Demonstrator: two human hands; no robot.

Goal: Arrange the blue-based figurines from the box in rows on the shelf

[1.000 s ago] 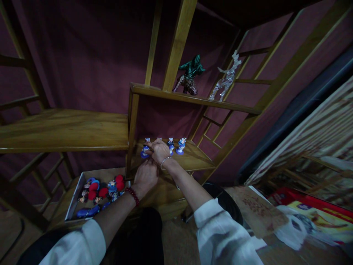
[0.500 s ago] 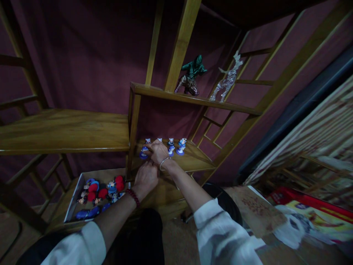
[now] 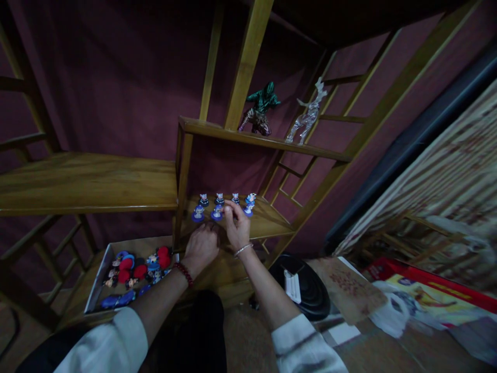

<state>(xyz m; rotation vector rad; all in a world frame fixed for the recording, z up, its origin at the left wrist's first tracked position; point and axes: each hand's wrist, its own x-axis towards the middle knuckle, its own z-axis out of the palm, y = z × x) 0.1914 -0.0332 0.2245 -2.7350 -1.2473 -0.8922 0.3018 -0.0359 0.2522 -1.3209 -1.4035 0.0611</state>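
Small figurines stand in two rows on the low wooden shelf. The back row has dark-based figurines and a blue-and-white one at its right end. In the front row are purple-based figurines, one of them just left of my right fingertips. My right hand is raised at the front row, thumb and index finger apart, covering part of the row. Against the shelf's front edge, my left hand has its fingers curled under; whatever they hold is hidden.
A shallow box of red, blue and purple figurines stands lower left. On the upper shelf are a green crouching statue and a clear deer figure. A round black stool seat and red packaging lie right.
My right hand has moved right from the left front figurine, uncovering the two leftmost front ones. My left hand stays by the shelf edge. The view has shifted slightly.
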